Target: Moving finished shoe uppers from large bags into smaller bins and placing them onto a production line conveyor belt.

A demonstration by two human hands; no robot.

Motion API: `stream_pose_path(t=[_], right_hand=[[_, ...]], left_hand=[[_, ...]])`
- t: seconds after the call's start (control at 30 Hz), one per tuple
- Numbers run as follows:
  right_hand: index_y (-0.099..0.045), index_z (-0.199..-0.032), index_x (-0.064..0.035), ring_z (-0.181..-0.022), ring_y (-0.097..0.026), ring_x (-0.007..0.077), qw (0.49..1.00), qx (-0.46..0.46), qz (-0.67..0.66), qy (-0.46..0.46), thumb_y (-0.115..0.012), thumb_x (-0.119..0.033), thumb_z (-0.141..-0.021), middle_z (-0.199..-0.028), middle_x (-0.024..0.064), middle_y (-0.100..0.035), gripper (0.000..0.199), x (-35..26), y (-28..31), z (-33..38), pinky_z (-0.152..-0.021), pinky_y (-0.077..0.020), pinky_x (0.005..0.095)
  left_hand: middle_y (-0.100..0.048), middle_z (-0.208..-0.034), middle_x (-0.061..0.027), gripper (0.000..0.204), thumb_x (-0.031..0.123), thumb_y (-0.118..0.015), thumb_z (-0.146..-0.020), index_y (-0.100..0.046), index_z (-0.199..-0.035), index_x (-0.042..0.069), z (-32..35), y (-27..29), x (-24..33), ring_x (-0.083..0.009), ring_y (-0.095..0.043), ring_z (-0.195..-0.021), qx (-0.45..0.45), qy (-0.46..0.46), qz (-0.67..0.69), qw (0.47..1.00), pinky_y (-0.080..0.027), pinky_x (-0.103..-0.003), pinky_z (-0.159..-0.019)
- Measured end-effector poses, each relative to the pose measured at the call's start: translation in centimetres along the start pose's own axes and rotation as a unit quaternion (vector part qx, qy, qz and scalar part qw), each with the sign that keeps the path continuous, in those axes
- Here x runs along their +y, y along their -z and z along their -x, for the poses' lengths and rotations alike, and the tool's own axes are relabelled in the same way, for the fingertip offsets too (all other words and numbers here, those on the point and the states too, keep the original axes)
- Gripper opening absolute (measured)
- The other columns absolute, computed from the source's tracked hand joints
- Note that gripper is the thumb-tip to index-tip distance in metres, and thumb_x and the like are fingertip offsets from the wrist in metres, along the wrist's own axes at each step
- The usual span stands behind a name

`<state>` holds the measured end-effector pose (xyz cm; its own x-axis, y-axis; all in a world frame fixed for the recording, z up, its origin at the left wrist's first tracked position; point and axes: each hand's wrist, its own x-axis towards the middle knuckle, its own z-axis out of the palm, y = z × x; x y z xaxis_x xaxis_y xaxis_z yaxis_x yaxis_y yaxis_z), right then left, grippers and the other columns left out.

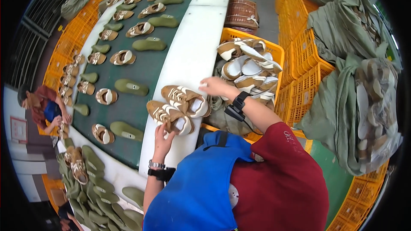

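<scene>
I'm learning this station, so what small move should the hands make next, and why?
Perhaps bring the right hand onto the farther shoe: it is close by but doesn't appear to grip it. The left hand is at the nearer shoe, and both shoes sit side by side on the white ledge.

Bright, even indoor light bleaches the right edge of the bench (197, 38), leaving soft shadows beneath the pair of shoes (182, 98) there. Pale glare streaks the clear plastic bag (378, 119) well beyond that edge. Fisheye distortion bows the bench's long edges, detail softens toward its far end, and the picture's rim darkens to black.
</scene>
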<state>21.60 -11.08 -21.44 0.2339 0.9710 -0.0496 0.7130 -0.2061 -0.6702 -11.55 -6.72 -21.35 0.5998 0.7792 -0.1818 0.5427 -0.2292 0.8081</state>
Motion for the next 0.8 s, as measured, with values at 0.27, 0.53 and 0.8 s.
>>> stream_pose_path(t=[0.27,0.53,0.8], right_hand=[[-0.052,-0.110,-0.0153,-0.106,-0.050,0.0339,0.918,0.077,0.296,-0.251,-0.060,-0.019,-0.075,-0.114,0.0140,-0.048,0.036,5.8,1.4,-0.4,-0.080,-0.0451,0.0451],[-0.057,-0.107,-0.0199,-0.093,-0.056,0.0306,0.904,0.135,0.401,-0.058,-0.052,-0.015,-0.080,-0.104,0.0108,-0.051,0.028,8.8,1.0,-0.9,-0.063,-0.0507,0.0370],[-0.052,-0.115,-0.0127,-0.090,-0.059,0.0310,0.960,-0.006,0.282,0.003,-0.066,-0.024,-0.062,-0.099,0.0158,-0.057,0.056,0.2,10.0,1.7,-0.075,-0.0483,0.0412]], left_hand=[[-0.032,-0.131,-0.0192,0.059,0.009,-0.064,-0.077,-0.037,-0.130,0.003,1.1,-0.2,0.7,-0.0278,-0.045,-0.114,0.007,-0.008,0.003,1.000,-0.046,-0.034,-0.089],[-0.038,-0.133,-0.0165,0.061,0.010,-0.060,-0.080,-0.032,-0.134,0.003,2.3,-0.1,0.7,-0.0249,-0.045,-0.116,-0.022,0.084,0.117,0.989,-0.044,-0.033,-0.090],[-0.045,-0.127,-0.0162,0.056,0.015,-0.062,-0.080,-0.039,-0.129,0.002,3.1,0.3,-0.1,-0.0250,-0.055,-0.102,-0.010,0.094,0.083,0.992,-0.048,-0.033,-0.083]])
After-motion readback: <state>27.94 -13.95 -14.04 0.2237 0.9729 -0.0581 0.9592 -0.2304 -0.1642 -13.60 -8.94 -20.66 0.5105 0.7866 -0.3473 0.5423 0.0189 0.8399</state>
